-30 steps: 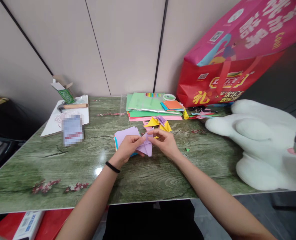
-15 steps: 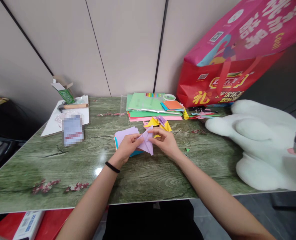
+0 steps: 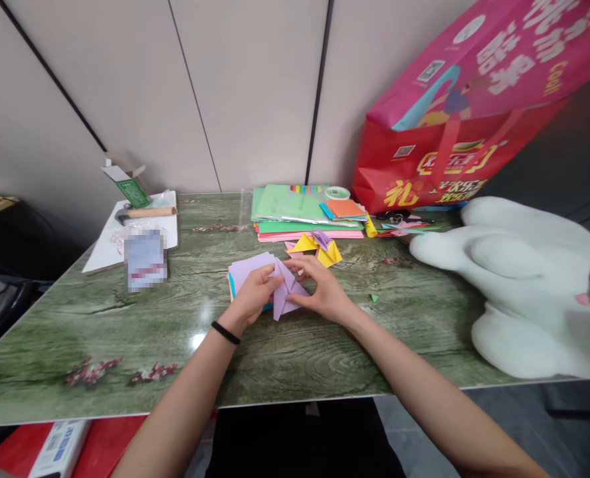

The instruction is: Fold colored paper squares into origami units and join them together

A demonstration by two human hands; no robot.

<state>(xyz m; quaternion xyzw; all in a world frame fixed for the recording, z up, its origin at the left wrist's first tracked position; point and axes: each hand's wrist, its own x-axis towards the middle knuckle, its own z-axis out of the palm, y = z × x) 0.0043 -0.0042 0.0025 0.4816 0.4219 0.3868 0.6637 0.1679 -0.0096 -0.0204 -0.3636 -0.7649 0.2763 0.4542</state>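
Left grip [image 3: 251, 292] pinches the folded paper [image 3: 280, 303] over the worktop [image 3: 319, 358] by the paper stack [image 3: 248, 264], right grip [image 3: 323, 289] touching it, closure unclear; I judge it light, easily creased, best held by its layered edges.

The left hand [image 3: 255, 292], with a black band [image 3: 225, 332] at the wrist, pinches a folded purple paper [image 3: 282, 299] by its left side. The right hand [image 3: 291, 282] curves around the opposite side, its thumb touching the paper and its fingers arched near the upper part. A stack of coloured squares [image 3: 250, 264], purple on top, lies on the table [image 3: 315, 372] partly under the left hand. Beyond the hands sit yellow folded pieces [image 3: 331, 254], then green sheets [image 3: 270, 202]. A white plush toy [image 3: 534, 285] lies at right.
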